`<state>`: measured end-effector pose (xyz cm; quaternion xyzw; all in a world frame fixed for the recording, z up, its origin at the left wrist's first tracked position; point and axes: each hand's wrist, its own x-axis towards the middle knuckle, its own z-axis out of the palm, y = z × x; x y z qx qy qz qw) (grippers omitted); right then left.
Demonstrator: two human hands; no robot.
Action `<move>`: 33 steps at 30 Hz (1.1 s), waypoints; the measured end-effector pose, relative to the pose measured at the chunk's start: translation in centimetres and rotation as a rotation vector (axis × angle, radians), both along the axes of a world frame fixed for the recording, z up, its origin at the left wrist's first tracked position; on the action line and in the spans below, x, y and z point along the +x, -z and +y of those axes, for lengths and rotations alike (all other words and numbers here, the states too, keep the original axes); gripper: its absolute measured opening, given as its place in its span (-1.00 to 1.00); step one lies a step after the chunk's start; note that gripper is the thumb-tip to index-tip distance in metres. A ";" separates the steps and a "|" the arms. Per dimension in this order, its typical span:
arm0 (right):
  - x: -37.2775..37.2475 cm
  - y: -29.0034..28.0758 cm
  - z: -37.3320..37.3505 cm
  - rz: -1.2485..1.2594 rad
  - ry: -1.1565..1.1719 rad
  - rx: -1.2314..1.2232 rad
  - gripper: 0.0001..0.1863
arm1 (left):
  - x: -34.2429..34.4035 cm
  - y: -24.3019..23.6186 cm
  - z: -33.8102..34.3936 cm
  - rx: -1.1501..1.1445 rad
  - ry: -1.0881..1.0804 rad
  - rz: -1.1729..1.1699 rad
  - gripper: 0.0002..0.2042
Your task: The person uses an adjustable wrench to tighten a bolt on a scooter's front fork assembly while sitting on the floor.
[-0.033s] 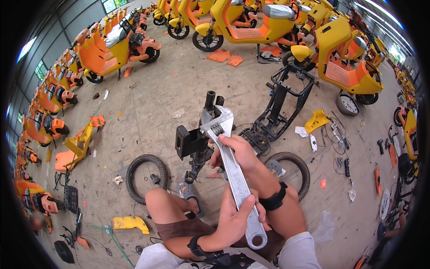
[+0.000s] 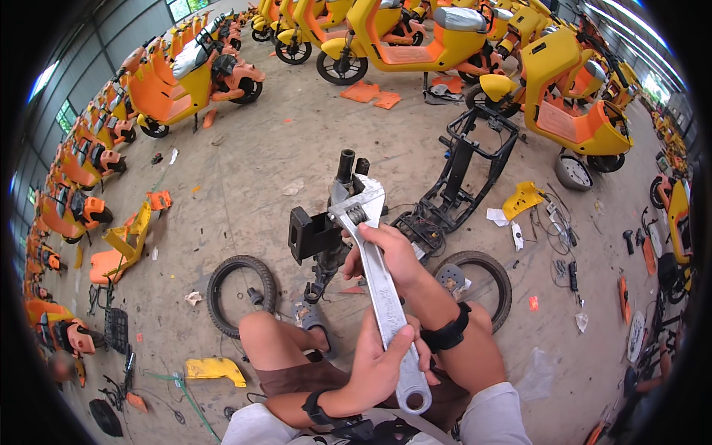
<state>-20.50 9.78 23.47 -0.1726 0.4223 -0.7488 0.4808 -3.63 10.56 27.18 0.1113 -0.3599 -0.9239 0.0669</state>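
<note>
A large silver adjustable wrench (image 2: 384, 293) slants across the middle, its jaw end pointing away from me. My left hand (image 2: 380, 360) is wrapped round the lower handle, thumb on top, with the holed end sticking out below. Farther up, my right hand (image 2: 391, 256) grips the neck, its thumb close to the adjusting screw. The jaws sit at the black steering column (image 2: 346, 167) of a stripped scooter frame (image 2: 452, 185); what lies between them is hidden. A black bracket (image 2: 308, 233) juts out to the left of the column.
A loose tyre (image 2: 215, 300) lies on the left of my legs, another tyre (image 2: 506, 297) on the right. A yellow panel (image 2: 215, 369) is at lower left. Wires (image 2: 564, 222) and a yellow cover (image 2: 523, 199) lie to the right. Rows of yellow-orange scooters (image 2: 415, 52) stand behind.
The wrench's handle end and my left hand have shifted slightly left. My right hand keeps its grip near the jaws.
</note>
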 end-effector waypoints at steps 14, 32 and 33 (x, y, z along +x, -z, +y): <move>3.5 0.1 -2.3 -0.061 0.058 -0.052 -0.58 | 4.5 -1.9 -7.3 -0.187 0.197 -0.181 -0.57; 5.3 0.0 -1.4 -0.107 0.136 -0.155 -0.58 | 5.8 -3.2 -7.0 -0.302 0.166 -0.245 -0.61; 4.7 0.4 -1.3 -0.101 0.139 -0.154 -0.58 | 5.1 -2.5 -7.4 -0.361 0.218 -0.196 -0.63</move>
